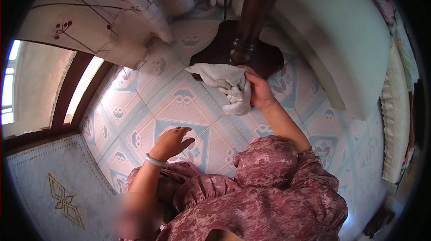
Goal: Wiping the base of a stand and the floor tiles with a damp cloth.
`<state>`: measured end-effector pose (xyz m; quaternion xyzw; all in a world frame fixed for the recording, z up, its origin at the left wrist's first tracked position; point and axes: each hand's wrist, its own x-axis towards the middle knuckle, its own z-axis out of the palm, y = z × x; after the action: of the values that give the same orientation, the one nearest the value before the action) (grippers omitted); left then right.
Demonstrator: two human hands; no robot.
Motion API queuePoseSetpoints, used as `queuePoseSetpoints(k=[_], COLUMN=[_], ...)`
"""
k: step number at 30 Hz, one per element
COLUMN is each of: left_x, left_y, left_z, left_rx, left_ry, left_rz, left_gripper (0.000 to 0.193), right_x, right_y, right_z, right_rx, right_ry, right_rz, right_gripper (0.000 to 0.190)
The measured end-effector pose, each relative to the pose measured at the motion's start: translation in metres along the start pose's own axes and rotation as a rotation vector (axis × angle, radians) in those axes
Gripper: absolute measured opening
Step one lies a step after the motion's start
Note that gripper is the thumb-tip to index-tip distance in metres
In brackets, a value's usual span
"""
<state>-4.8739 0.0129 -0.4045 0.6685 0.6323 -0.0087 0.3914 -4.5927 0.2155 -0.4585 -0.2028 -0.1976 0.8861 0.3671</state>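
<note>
My right hand (261,87) grips a crumpled, pale grey cloth (224,79). The cloth lies against the near edge of a dark wooden stand base (215,44), and part of it hangs down over that edge. From the base rises a dark, turned wooden post (259,8). My left hand (173,143), with a pale bangle (156,160) at the wrist, hovers above my lap and the floor. Its fingers are slightly bent and apart, and nothing is in it.
Patterned pink and blue tiles (185,103) cover the floor. A curtain with a branch print (87,12) hangs at upper left, above a dark wooden frame (67,92). A studded grey panel (64,180) stands at lower left. To the right curves a large pale panel (336,32), beside quilted bedding (395,116).
</note>
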Motion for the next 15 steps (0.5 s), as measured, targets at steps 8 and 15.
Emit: queuePoseSetpoints(k=[8,15], left_x=[0.018,0.085], left_y=[-0.004,0.023], left_z=[0.005,0.006], left_rx=[-0.359,-1.222], left_ry=[0.109,0.151], left_rz=[-0.060,-0.298], left_gripper=[0.043,0.043], right_x=[0.003,0.004], right_y=[0.028,0.047], right_z=[0.008,0.012], right_rx=[-0.087,-0.098], right_ry=[0.027,0.014], right_rz=[0.080,0.129], right_gripper=[0.039,0.038])
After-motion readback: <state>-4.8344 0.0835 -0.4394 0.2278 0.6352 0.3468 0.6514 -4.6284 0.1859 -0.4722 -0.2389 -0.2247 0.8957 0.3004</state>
